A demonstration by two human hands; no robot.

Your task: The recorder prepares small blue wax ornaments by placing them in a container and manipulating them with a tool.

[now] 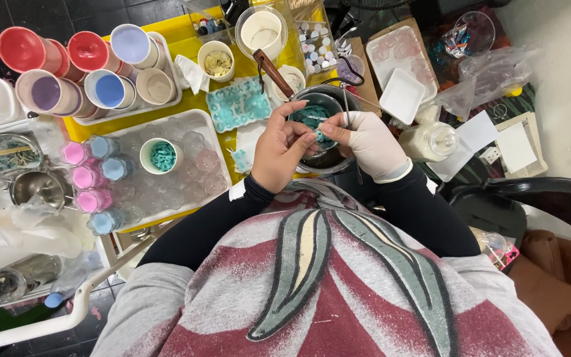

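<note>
My bare left hand and my white-gloved right hand meet over a metal pot with a wooden handle. Between the fingertips of both hands is a small teal wax piece. More teal pieces lie inside the pot. My right hand also holds a thin metal tool that points up past the pot's rim. A teal silicone mould lies just left of the pot on the yellow table.
A white tray on the left holds clear cups, pink and blue filled jars and a white cup of teal pieces. Behind it stand large coloured cups. A clear jar, white trays and bags lie to the right.
</note>
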